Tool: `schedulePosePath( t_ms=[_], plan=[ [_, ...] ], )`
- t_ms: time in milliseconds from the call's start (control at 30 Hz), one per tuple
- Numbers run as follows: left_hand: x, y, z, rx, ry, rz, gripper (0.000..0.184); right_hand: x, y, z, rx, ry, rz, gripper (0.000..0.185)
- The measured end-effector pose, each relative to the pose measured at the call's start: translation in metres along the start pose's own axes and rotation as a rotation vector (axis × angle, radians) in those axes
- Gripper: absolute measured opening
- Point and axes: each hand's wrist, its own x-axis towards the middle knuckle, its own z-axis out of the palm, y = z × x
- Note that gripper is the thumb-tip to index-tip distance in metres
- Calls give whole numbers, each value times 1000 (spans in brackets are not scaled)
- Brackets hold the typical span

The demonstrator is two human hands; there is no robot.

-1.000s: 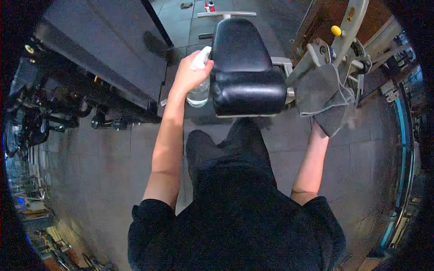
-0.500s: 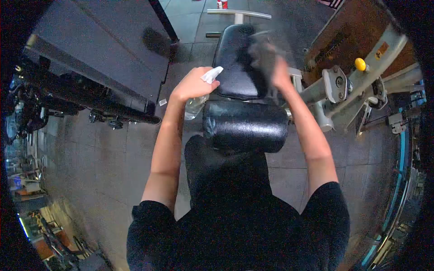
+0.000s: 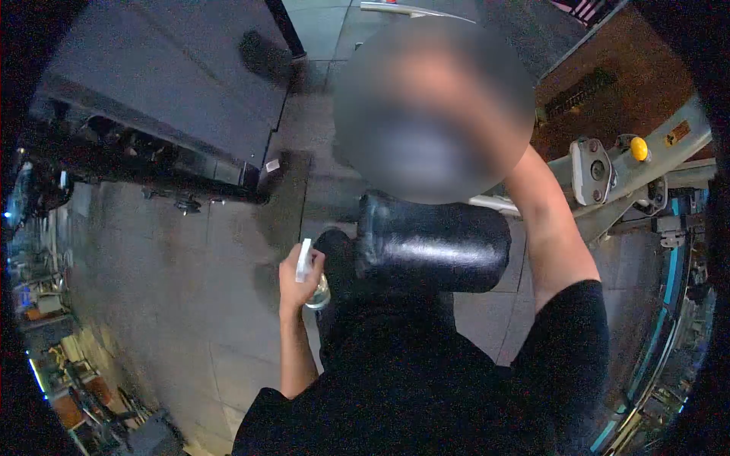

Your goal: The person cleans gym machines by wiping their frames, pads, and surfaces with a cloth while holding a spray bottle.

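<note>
My left hand [image 3: 293,285] is wrapped round a spray bottle [image 3: 320,295] with a white trigger head and a clear body, low beside my left knee. My right arm stretches forward over the padded bench. A round blur covers my right hand [image 3: 433,80], so its fingers and anything in them are hidden. The same blur hides most of the bench pad. Nearer to me, a black roller cushion [image 3: 433,247] lies crosswise in front of my lap, with light shining off it.
A metal machine frame [image 3: 654,167] with a yellow knob [image 3: 639,148] stands on the right. On the left is a large dark panel [image 3: 175,83]. Grey floor tiles [image 3: 190,281] surround me, with a small white piece [image 3: 273,165] lying on them. A metal bar [image 3: 403,9] crosses the far end.
My left hand has drawn back from beside the bench to near my knee with the spray bottle. My right hand, earlier on the bench with a dark cloth, has moved farther forward.
</note>
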Motion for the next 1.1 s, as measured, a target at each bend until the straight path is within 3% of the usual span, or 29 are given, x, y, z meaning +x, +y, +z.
schedulePosePath(
  t_ms=[67,200,267,333,400,467,500,533,600,700,733,800,900,1033,1100],
  plan=[
    [-7,5,0,-15,18,7,14,37,15,19,-70,-29,161,96],
    [-17,24,-10,-78,31,-6,12,36,15,20,-40,-137,168,76],
    [-14,17,-10,-208,88,-24,12,1,-3,4,-26,5,-210,66],
    [-10,0,-13,-167,90,1,12,-55,-44,-38,65,-13,-494,49],
    [-8,-11,-17,-125,90,16,12,-100,-66,-66,201,-230,-577,48],
    [1,-15,-21,-29,30,16,12,-118,-69,-83,299,-309,-581,46],
    [5,-15,-22,-11,19,37,13,-108,-66,-83,503,-484,-487,50],
    [12,-14,-23,-12,17,39,13,-94,-64,-82,501,-483,-484,50],
    [22,-10,-25,39,10,74,13,-59,-61,-75,201,-382,-525,60],
    [32,5,-26,5,59,68,13,7,-50,-35,-83,-303,-422,92],
    [31,7,-27,14,62,62,13,27,-48,-22,-103,-332,-368,91],
    [29,9,-30,-69,81,10,12,43,-39,9,-10,-36,-409,84],
    [23,5,-33,-153,63,-2,11,27,-36,-18,283,-1,-519,73],
    [17,-14,-30,-94,2,-16,13,-38,-36,-69,248,-96,-668,65],
    [18,-16,-28,1,11,41,11,-69,-36,-74,205,-57,-629,65]
  ],
)
